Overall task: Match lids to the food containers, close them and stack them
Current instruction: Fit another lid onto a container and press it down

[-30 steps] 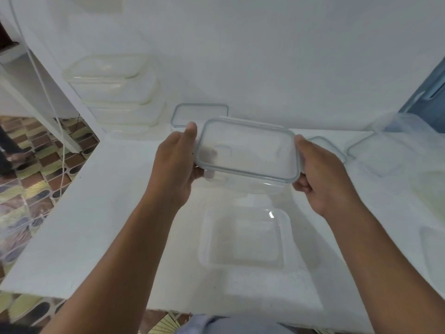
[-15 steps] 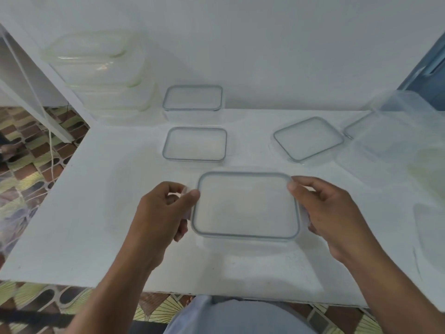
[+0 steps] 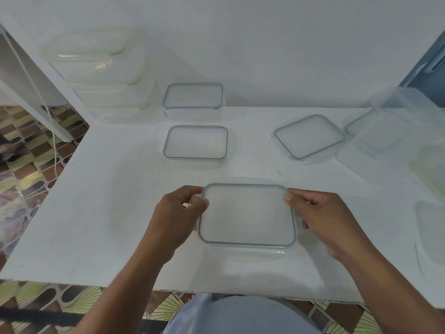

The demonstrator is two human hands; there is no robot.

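Note:
A clear rectangular lid (image 3: 248, 213) with a grey seal lies on top of a clear container near the table's front edge. My left hand (image 3: 178, 218) pinches the lid's left side flap, thumb on top. My right hand (image 3: 322, 220) grips the right side, thumb at the lid's far right corner. Behind it a lidded container (image 3: 196, 143) sits on the white table (image 3: 96, 213), and another lidded container (image 3: 192, 97) stands against the wall. A stack of closed containers (image 3: 101, 73) stands at the back left.
A loose square lid (image 3: 309, 136) lies at the right middle. Clear containers and another lid (image 3: 385, 126) crowd the far right, with more clear pieces (image 3: 431, 227) at the right edge. The table's left edge drops to a tiled floor.
One second ago both hands held the lid in the air above an open container. The lid came down onto that container, and my hands now grip its side flaps.

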